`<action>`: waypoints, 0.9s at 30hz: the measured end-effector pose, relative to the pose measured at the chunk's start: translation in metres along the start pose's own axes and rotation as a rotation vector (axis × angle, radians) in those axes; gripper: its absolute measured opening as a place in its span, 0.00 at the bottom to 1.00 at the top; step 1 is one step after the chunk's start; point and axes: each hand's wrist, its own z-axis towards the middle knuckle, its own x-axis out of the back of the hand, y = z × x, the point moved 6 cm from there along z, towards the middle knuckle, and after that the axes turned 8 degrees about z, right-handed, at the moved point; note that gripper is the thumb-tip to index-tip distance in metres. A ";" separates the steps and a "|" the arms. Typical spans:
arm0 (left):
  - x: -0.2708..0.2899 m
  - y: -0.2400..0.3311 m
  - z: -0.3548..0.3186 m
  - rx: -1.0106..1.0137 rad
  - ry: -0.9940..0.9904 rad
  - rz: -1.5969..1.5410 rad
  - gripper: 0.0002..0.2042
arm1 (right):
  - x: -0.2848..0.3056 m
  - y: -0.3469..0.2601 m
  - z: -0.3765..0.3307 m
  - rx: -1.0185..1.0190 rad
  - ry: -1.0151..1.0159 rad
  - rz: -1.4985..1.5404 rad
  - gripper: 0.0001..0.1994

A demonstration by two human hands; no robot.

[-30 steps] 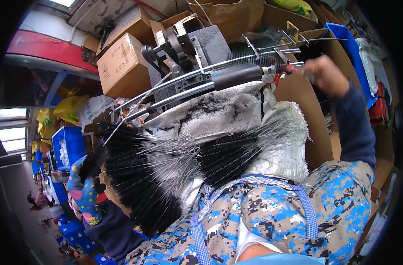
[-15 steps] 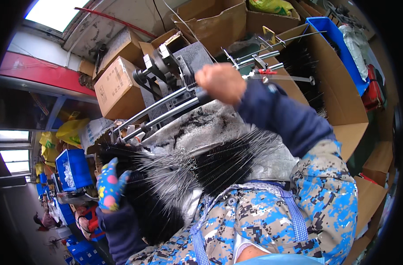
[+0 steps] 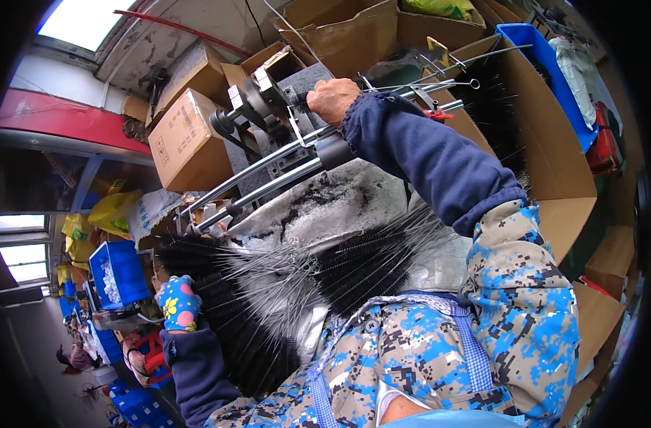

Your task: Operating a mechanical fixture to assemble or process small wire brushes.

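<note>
My bare right hand (image 3: 333, 100) is closed at the bench machine (image 3: 265, 107), beside its dark clamp parts. From the fist a thin metal wire with a loop at its end (image 3: 474, 84) runs out to the right; the other end is hidden by the hand. My left hand (image 3: 179, 304), in a blue patterned glove, is curled beside a pile of black bristle brushes (image 3: 250, 332). Its fingertips are mostly hidden, and I cannot make out what they hold. More twisted-wire brushes (image 3: 361, 267) lie across my lap, their bare looped stems crossing in the middle.
Two metal rails (image 3: 275, 182) run in front of the machine. Dark brushes fill an open cardboard box (image 3: 554, 143) at the right, with a blue bin (image 3: 564, 93) behind it. A closed carton (image 3: 186, 143) stands left of the machine. Another blue bin (image 3: 129, 267) holds white pieces.
My right hand has moved up and left toward the machine, and the looped wire end has shifted up and left with it. My left hand's fingers have curled, and it has lowered slightly.
</note>
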 end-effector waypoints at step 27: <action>0.132 -0.006 -0.109 -0.243 0.505 -0.112 0.22 | 0.005 0.073 -0.053 -0.280 0.367 -0.097 0.17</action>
